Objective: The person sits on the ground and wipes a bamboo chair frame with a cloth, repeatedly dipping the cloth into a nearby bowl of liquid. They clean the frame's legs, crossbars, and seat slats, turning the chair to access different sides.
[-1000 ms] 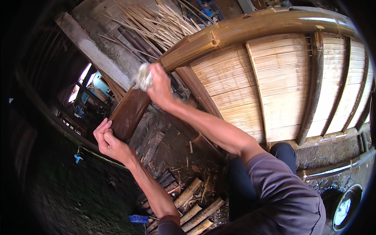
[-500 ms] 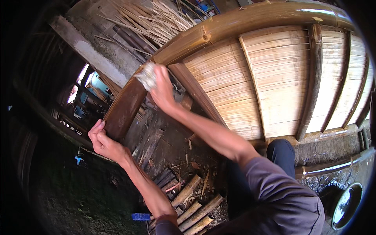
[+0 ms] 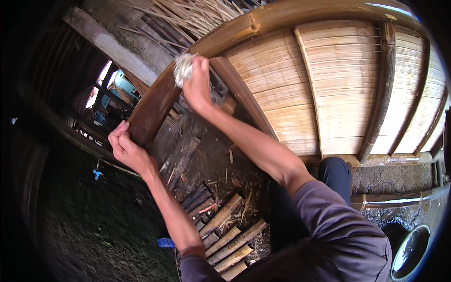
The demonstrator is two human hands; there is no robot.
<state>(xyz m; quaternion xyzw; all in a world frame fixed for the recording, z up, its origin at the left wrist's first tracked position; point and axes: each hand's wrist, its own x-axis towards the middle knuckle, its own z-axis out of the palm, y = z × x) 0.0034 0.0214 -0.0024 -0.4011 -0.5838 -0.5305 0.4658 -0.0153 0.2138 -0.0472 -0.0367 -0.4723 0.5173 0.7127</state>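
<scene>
Head view: where's the brown board (image 3: 155, 109) from the right grip (image 3: 197, 83)?

Down and left, its long axis slanting from that grip, nearer its upper end, to the left grip (image 3: 129, 148).

What's held?

Right is closed round a shaggy, pale fibre wad (image 3: 182, 69); left curls at the lower end, whether clamping I can't tell. Board smooth, dark; bamboo rail (image 3: 235, 35) rounded, glossy.

2 arms (image 3: 244, 134) outstretched, fingers (image 3: 115, 141) curled

Pale wad (image 3: 182, 70) partly hidden behind right fingers (image 3: 201, 65), thin strips (image 3: 188, 18) cut off at top edge
</scene>
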